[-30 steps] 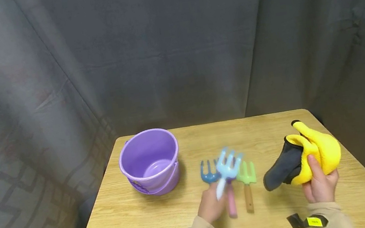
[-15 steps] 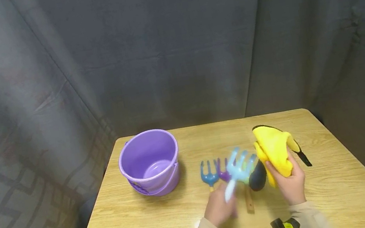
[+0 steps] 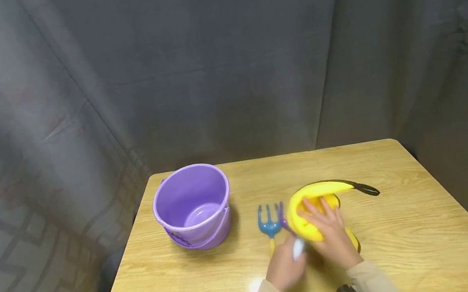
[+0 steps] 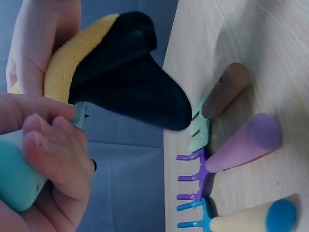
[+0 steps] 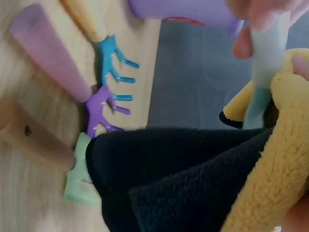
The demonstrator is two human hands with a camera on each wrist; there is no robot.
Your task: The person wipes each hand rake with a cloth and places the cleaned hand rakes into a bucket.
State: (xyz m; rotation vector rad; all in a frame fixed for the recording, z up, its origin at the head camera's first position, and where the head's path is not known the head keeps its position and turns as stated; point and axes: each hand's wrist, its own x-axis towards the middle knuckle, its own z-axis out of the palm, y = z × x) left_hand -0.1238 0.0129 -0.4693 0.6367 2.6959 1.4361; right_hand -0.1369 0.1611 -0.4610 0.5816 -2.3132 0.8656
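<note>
My left hand [image 3: 286,265] grips the pale handle [image 3: 298,248] of a light blue hand fork. In the right wrist view part of the fork's blue neck [image 5: 258,106] shows, while its tines are hidden by a yellow and black cloth [image 3: 319,189]. My right hand [image 3: 333,237] holds this cloth around the fork's head, fingers spread over the yellow side. The cloth's black side [image 4: 130,87] hangs down in the left wrist view. On the table below lie a blue hand fork [image 3: 270,227], a purple one with a pink handle [image 4: 244,142] and a green one with a brown handle [image 4: 229,89].
A purple bucket [image 3: 224,226] stands at the table's back left, its handle lowered against the side. The wooden table [image 3: 169,289] reaches back to a dark grey curtain [image 3: 225,91]. Grey cloth also hangs on both sides.
My right hand has brought the cloth leftward onto the light blue fork, covering its tines. My left hand has moved slightly right with the fork. The bucket stays put.
</note>
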